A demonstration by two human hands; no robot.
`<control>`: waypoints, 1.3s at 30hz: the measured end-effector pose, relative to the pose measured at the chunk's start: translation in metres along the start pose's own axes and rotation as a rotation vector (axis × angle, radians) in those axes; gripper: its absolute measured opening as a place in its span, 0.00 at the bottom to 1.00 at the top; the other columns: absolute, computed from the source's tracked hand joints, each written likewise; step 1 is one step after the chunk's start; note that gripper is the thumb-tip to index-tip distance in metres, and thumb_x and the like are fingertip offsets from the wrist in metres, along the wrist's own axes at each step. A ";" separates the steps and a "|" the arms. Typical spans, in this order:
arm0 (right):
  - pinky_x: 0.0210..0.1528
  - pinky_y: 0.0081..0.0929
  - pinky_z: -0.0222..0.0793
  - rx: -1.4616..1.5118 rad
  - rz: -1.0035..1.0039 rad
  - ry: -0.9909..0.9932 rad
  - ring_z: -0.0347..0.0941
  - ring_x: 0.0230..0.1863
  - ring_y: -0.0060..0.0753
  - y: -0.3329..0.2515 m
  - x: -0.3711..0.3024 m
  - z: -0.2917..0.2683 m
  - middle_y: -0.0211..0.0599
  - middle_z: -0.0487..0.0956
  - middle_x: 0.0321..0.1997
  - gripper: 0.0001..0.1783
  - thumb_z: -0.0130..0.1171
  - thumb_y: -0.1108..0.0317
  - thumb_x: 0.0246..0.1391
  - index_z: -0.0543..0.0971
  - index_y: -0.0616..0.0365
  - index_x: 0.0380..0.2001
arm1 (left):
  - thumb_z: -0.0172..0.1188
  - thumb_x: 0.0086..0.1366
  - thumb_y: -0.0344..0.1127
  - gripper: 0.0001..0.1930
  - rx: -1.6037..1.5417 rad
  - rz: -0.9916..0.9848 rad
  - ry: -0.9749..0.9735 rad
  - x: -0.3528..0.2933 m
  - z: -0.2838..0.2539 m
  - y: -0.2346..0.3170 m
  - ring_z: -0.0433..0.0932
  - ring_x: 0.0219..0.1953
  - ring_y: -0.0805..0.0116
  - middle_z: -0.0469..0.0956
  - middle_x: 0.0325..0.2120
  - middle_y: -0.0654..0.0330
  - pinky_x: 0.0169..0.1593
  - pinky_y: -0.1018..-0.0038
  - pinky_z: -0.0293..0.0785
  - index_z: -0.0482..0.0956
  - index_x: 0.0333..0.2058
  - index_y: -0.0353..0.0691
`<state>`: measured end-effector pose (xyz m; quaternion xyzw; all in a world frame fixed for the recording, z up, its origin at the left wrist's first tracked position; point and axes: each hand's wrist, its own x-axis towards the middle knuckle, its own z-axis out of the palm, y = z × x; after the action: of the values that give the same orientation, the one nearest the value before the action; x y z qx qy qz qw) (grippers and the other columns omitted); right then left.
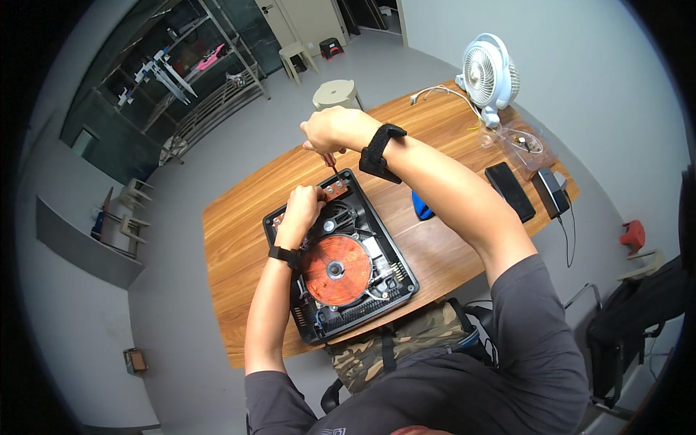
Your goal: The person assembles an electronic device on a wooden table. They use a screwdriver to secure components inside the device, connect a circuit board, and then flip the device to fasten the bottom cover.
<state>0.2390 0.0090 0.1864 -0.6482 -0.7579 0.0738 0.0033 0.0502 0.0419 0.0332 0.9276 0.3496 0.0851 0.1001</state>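
An opened induction cooker (395, 272) lies on the table in front of me, its black housing showing a round copper coil (319, 270), a fan (346, 212) and wiring. My right hand (333, 129) is raised over its far end, fingers wrapped round the handle of a screwdriver (330, 160). The shaft points down, with its tip at a narrow orange-brown circuit board (337, 190) along the far edge. My left hand (303, 206) rests on that board, left of the screwdriver. Its fingers are curled, and what they grip is hidden.
On the wooden table (243, 239) stand a white fan (486, 76) at the far right, a black phone-like slab (510, 191), a dark box with a cable (551, 193) and a blue item (421, 206) partly behind my right arm. A camouflage bag (366, 357) sits against the near edge.
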 end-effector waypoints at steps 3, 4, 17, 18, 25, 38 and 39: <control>0.48 0.37 0.80 -0.067 -0.061 0.125 0.85 0.41 0.38 0.000 0.001 0.010 0.35 0.88 0.34 0.22 0.51 0.53 0.67 0.88 0.56 0.36 | 0.68 0.55 0.29 0.09 -0.003 0.000 0.006 0.000 0.002 -0.002 0.85 0.39 0.48 0.85 0.34 0.47 0.47 0.59 0.80 0.87 0.37 0.37; 0.49 0.37 0.79 -0.079 -0.062 0.132 0.85 0.42 0.39 -0.001 0.001 0.009 0.35 0.88 0.34 0.23 0.52 0.50 0.67 0.88 0.56 0.36 | 0.68 0.55 0.28 0.10 -0.004 -0.001 0.016 0.000 0.003 -0.003 0.85 0.39 0.48 0.85 0.34 0.47 0.47 0.59 0.80 0.87 0.37 0.37; 0.51 0.44 0.76 0.045 -0.163 0.032 0.82 0.47 0.50 0.017 0.006 0.014 0.46 0.86 0.38 0.24 0.48 0.50 0.68 0.79 0.61 0.50 | 0.68 0.56 0.28 0.10 -0.007 0.004 0.005 -0.003 0.001 -0.002 0.84 0.38 0.46 0.85 0.33 0.46 0.47 0.59 0.80 0.86 0.37 0.36; 0.50 0.43 0.77 0.009 -0.152 0.050 0.83 0.45 0.50 0.016 0.011 0.016 0.46 0.86 0.36 0.25 0.48 0.50 0.68 0.81 0.62 0.47 | 0.68 0.56 0.27 0.09 -0.008 0.001 0.001 -0.002 0.002 -0.004 0.84 0.39 0.46 0.85 0.34 0.46 0.47 0.59 0.80 0.86 0.37 0.35; 0.47 0.42 0.79 -0.087 -0.113 0.152 0.85 0.40 0.48 0.001 -0.001 0.010 0.43 0.86 0.28 0.24 0.49 0.49 0.69 0.84 0.59 0.43 | 0.67 0.56 0.26 0.09 -0.043 0.002 -0.026 0.000 -0.006 0.002 0.84 0.39 0.47 0.85 0.34 0.47 0.47 0.61 0.80 0.86 0.38 0.34; 0.45 0.35 0.80 -0.169 -0.062 0.088 0.85 0.39 0.39 0.003 0.021 0.018 0.37 0.87 0.31 0.20 0.49 0.55 0.66 0.87 0.56 0.37 | 0.67 0.56 0.26 0.09 -0.100 0.011 -0.019 0.001 -0.008 0.003 0.85 0.38 0.49 0.85 0.34 0.47 0.46 0.62 0.80 0.86 0.37 0.34; 0.46 0.38 0.80 -0.170 -0.053 0.050 0.85 0.40 0.45 0.002 0.020 0.017 0.42 0.87 0.33 0.25 0.49 0.49 0.68 0.86 0.59 0.41 | 0.67 0.56 0.25 0.10 -0.097 0.005 -0.024 0.001 -0.009 0.005 0.85 0.38 0.49 0.85 0.34 0.46 0.46 0.62 0.80 0.86 0.38 0.33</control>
<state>0.2355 0.0273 0.1675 -0.6276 -0.7779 -0.0070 -0.0308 0.0519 0.0404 0.0431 0.9235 0.3417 0.0912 0.1489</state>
